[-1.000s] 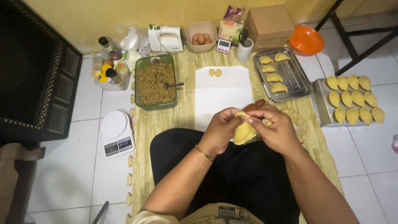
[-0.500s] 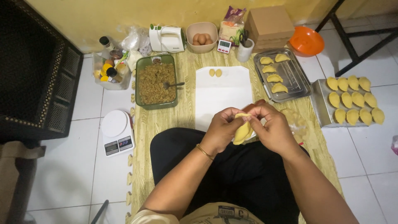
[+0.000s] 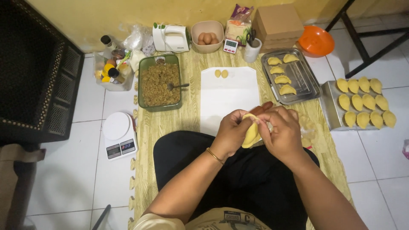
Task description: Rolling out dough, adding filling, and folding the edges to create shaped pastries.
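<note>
Yellow dough, folded into a half-moon pastry (image 3: 251, 134), sits pinched between my two hands just above my lap, in front of the white cutting board (image 3: 230, 100). My left hand (image 3: 230, 134) is clamped on the pastry's left side, cradling it from behind, and my right hand (image 3: 281, 132) is closed over its upper edge, with the fingertips (image 3: 260, 120) nipping the seam. To my mind the step in hand is crimping that seam, and doing it well means working along the curved rim in small, even pinches, the left hand turning and supporting the belly so the filling is not squeezed out, with pressure kept light enough that the thin dough does not tear. I would keep the pastry over the mat and close to the board so a dropped piece lands somewhere clean. Counting what lies around me: four finished pastries on the steel tray (image 3: 302, 81) beside the board, and eleven more in rows on the second tray (image 3: 330, 113) out to the right, as far as I can tell. Two small dough discs (image 3: 220, 73) rest at the far end of the board. One green dish of brown filling (image 3: 159, 83) stands to the left with a spoon (image 3: 178, 86) in it, one beige bowl of eggs (image 3: 207, 36) at the back holds three or so, and one white kitchen scale (image 3: 119, 135) sits on the floor tiles.
</note>
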